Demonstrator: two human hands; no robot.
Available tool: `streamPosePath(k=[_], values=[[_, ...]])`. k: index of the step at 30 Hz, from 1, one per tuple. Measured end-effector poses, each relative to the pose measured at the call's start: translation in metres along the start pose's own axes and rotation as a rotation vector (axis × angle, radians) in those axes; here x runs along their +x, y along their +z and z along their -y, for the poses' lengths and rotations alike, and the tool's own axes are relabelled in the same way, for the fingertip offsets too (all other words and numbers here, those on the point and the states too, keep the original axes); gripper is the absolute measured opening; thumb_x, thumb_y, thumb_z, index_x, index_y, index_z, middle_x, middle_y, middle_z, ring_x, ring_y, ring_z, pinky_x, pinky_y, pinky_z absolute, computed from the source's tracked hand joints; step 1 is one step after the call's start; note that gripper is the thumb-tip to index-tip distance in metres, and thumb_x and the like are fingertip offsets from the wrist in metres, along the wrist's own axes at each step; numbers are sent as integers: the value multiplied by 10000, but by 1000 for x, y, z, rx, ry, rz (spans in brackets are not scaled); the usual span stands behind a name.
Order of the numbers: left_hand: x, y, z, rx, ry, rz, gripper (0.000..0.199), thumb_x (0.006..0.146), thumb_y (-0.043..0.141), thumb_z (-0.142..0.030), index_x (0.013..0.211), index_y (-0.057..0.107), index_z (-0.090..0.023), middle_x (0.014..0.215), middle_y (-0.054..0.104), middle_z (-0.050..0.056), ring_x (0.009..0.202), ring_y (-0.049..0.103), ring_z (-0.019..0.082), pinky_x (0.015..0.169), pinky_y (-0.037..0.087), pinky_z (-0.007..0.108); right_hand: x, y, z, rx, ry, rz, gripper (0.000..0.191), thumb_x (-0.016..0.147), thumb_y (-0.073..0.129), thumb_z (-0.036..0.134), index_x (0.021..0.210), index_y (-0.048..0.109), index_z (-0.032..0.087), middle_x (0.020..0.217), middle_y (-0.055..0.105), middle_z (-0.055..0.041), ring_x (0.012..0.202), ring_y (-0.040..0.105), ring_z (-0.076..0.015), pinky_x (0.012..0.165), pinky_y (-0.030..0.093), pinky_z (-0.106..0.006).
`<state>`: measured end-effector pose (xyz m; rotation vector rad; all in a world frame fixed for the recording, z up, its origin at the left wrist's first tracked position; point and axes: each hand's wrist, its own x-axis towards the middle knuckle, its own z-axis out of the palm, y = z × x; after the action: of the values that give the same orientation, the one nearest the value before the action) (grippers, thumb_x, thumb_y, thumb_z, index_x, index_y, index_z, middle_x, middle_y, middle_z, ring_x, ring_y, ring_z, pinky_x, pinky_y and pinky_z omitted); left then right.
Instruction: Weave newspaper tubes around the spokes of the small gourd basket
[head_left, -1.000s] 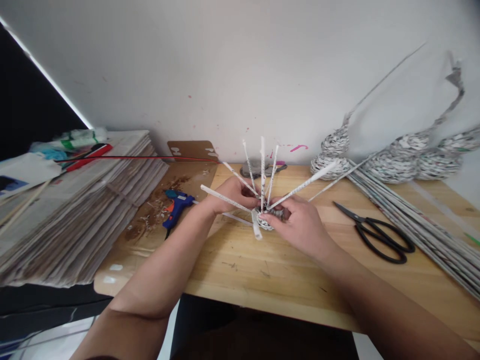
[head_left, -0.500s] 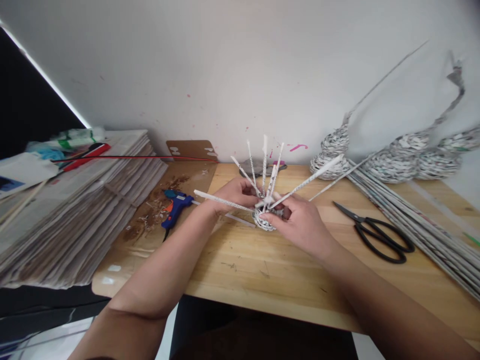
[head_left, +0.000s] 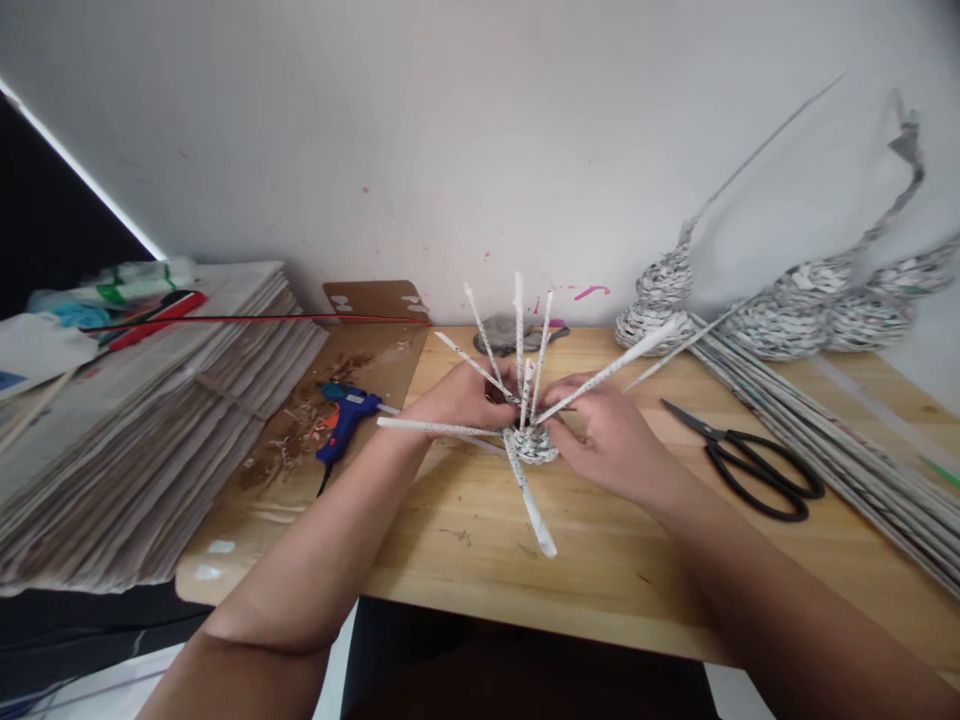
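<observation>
White-and-grey rolled newsprint: small woven base sits just right of frame centre, on the wooden tabletop, paper stakes fanning out, one pointing at the viewer. Left hand has fingers curled in on the base's far-left rim, tips partly hidden by stakes. Right hand half-curled on its right side, thumb at the rim; can't tell how firm either grip is. Judgement: very light, springy, not slippery; weave should take a squeeze, but stakes look likely to kink if bent sharply. Hold low on the woven wall, not by stake tips. Scissors clear, right of frame.
</observation>
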<state>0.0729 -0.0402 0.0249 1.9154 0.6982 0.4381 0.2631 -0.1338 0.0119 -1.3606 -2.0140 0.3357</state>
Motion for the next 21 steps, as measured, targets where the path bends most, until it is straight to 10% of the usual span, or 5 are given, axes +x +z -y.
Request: streamPosePath(k=[21], values=[[4, 14, 3, -292, -97, -56, 354, 650, 812, -197, 980, 712, -116, 805, 744, 50, 725, 685, 144, 707, 554, 271, 1, 5, 0, 103, 237, -84, 90, 821, 655, 267, 802, 735, 230, 778, 731, -24, 688, 646, -184, 631, 470, -312]])
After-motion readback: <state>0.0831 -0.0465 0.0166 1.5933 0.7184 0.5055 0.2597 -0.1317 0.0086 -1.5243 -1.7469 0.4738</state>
